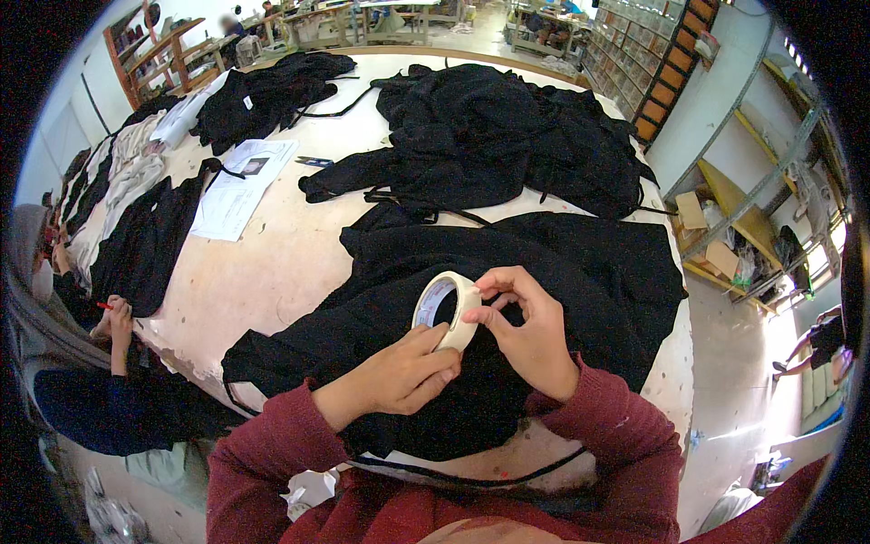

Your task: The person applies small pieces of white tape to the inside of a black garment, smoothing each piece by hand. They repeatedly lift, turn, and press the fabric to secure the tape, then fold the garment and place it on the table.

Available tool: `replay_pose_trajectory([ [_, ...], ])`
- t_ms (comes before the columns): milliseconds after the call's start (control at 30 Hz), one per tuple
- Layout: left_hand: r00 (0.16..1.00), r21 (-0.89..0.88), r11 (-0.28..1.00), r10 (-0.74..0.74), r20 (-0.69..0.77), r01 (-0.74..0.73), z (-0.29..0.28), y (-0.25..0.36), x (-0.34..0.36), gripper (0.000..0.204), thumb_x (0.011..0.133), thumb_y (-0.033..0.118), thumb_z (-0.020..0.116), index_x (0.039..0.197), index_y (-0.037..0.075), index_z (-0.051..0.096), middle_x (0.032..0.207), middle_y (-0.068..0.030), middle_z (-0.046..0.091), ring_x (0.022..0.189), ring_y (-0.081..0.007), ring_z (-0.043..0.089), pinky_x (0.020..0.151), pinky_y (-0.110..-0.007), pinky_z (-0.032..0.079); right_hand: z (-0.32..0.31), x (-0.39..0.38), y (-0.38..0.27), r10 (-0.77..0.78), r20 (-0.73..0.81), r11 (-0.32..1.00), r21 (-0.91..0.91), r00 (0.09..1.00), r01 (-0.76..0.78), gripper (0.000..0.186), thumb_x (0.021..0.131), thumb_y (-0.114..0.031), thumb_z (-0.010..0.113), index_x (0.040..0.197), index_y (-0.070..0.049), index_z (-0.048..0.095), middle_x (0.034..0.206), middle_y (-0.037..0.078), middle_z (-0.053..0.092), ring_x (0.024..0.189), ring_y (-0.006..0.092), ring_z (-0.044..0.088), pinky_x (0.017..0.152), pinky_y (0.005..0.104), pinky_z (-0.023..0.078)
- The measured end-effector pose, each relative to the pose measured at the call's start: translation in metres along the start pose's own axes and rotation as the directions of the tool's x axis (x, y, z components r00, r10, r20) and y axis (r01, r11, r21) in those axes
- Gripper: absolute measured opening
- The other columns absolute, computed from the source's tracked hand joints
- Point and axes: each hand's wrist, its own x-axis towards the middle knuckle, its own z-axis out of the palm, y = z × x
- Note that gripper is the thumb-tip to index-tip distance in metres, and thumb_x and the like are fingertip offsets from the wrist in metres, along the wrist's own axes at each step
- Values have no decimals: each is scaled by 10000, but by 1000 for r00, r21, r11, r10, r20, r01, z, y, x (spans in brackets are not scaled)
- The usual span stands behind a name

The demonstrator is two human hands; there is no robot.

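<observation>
Tape, a roll (447,308) of pale masking kind, is held up on edge between both hands just above the black garment (544,272) spread across the worktable (272,272). Left hand (399,374) cups the roll from below, fingers curled round its lower rim. Right hand (526,331) closes on the roll's near side, thumb and fingertips pinching at its outer face. Beyond the garment lie more black clothes (489,136) in a heap; to its left, a printed sheet (237,190), and another person's hand (118,317) at the table's edge.
</observation>
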Motion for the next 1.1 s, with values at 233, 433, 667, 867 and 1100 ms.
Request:
replay_pose_trajectory([
  [233, 974, 150, 985, 113, -194, -85, 5, -1, -2, 58, 704, 95, 594, 704, 66, 543, 734, -100, 462, 598, -287, 451, 554, -389, 374, -1, -3, -7, 290, 31, 864, 421, 956, -276, 336, 801, 27, 759, 1083, 8, 578, 886, 39, 641, 831, 84, 609, 761, 230, 509],
  [433, 969, 317, 941, 180, -170, -120, 0, 0, -1, 123, 613, 95, 638, 688, 78, 543, 720, -75, 465, 570, -250, 475, 524, -353, 371, 0, -4, -6, 340, 77, 880, 325, 937, -346, 200, 849, 22, 716, 1044, 44, 678, 922, 62, 688, 847, 95, 639, 781, 234, 532],
  [667, 974, 402, 910, 175, -145, -104, 3, 2, 0, 184, 601, 128, 689, 711, 88, 548, 750, -65, 484, 581, -234, 502, 537, -340, 406, 5, -2, 6, 371, 131, 743, 552, 919, -379, 153, 930, -112, 678, 1020, 11, 692, 938, 22, 685, 840, 70, 609, 755, 221, 496],
  [867, 979, 388, 912, 184, -89, -136, 7, 2, -2, 247, 643, 222, 724, 766, 91, 556, 796, -73, 497, 616, -248, 518, 573, -344, 437, 0, -3, 10, 389, 265, 675, 570, 883, -468, 151, 963, -118, 631, 1037, 5, 678, 944, 3, 666, 859, 67, 581, 794, 223, 475],
  [1100, 971, 399, 900, 226, -76, -178, 9, 4, -2, 258, 657, 258, 724, 773, 99, 557, 790, -76, 492, 636, -254, 522, 591, -352, 440, -9, 2, 3, 423, 388, 514, 642, 819, -569, 103, 952, -106, 627, 962, -14, 670, 926, -14, 639, 870, 66, 554, 817, 234, 446],
])
